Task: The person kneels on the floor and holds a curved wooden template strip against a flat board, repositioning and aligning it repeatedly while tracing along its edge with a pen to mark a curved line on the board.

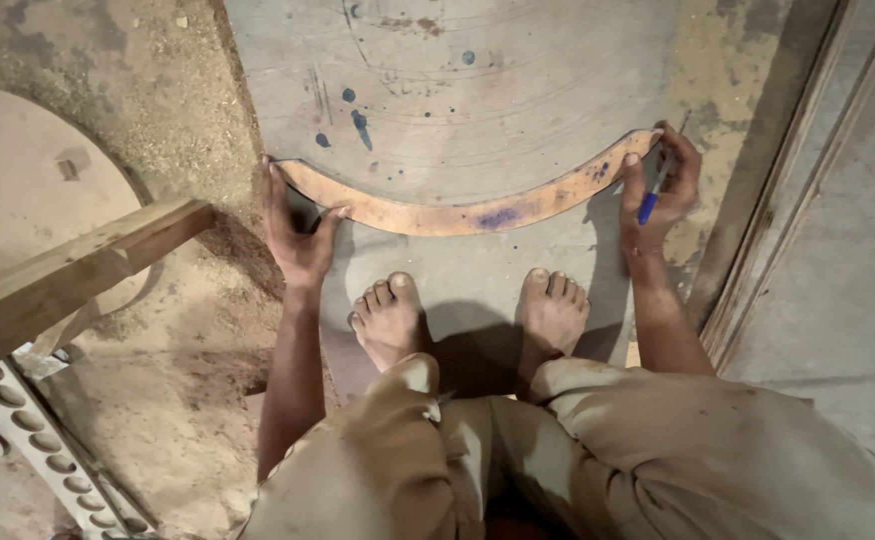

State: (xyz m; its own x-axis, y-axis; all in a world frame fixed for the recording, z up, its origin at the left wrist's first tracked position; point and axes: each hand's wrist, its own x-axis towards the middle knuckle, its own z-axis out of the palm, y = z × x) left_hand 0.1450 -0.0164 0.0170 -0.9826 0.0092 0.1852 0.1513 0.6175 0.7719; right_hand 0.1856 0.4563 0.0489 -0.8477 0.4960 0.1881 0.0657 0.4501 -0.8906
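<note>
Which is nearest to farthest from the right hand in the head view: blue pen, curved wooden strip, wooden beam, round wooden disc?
From the right hand:
1. Blue pen: held in its grip.
2. Curved wooden strip: its right end touches the hand, and the strip arcs off to the left.
3. Wooden beam: left, beyond the left hand.
4. Round wooden disc: far left.
</note>
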